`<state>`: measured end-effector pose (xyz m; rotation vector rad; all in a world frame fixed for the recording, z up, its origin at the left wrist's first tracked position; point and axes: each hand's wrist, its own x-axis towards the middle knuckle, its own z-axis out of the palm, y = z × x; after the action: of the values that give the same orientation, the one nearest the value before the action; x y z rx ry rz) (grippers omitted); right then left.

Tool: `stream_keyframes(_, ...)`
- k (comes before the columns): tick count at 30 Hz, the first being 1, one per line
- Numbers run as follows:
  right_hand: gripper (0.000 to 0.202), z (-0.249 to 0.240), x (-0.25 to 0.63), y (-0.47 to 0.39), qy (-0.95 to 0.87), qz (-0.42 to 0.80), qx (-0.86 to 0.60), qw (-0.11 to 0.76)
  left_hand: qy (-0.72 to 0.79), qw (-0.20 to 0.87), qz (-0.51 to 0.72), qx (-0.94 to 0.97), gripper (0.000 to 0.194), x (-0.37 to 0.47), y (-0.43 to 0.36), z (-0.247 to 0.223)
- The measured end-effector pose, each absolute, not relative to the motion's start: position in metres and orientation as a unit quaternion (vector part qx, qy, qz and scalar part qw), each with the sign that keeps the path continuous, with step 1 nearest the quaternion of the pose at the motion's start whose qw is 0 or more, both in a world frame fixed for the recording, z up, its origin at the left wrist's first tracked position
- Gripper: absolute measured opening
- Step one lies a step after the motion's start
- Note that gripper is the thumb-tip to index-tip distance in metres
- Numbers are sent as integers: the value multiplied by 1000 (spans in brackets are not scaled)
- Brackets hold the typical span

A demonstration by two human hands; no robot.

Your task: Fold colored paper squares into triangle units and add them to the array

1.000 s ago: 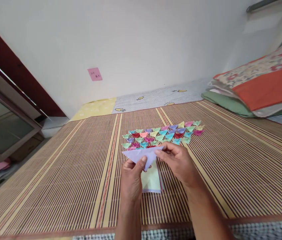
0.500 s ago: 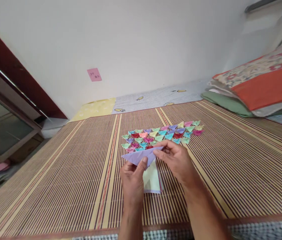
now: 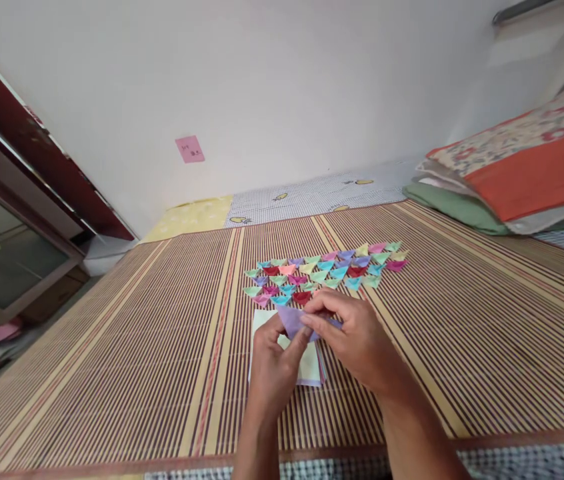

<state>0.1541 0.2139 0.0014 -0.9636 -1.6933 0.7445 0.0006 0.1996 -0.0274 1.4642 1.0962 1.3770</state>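
Observation:
Both hands hold a folded purple paper over a stack of square paper sheets. My left hand pinches its lower part, thumb on top. From the right, my right hand grips the paper with thumb and forefinger, close to the left thumb. Part of the paper is hidden behind the right fingers. The top sheet of the stack is pale green. Just beyond the hands lie rows of small folded paper pieces in many colours.
A striped bamboo mat spreads under everything. Folded bedding in orange, floral and green lies at the back right. A pink note is on the white wall. A glass-panelled cabinet stands at the left.
The purple paper has gone from a wide, flat triangle to a narrower, angled shape. Both hands have come closer together, and more of the sheet stack shows at its left.

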Motion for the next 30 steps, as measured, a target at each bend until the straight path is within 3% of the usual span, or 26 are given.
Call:
stream_keyframes(7,16,-7,160,222,-636,340,-399,567,427,479,538,546,31,0,203,-32)
stream_keyframes(15,18,-9,162,221,-661,392,-411,490,438,435,472,630,29,-6,200,-27)
stream_keyframes(19,17,-7,163,222,-637,369,-401,545,412,516,474,582,30,-10,201,-30)
stream_keyframes(24,15,-6,164,222,-620,351,-401,576,421,522,553,495,35,-7,206,-38)
stream_keyframes(30,12,-7,170,223,-509,340,-417,671,335,668,590,307,34,-5,212,-40)
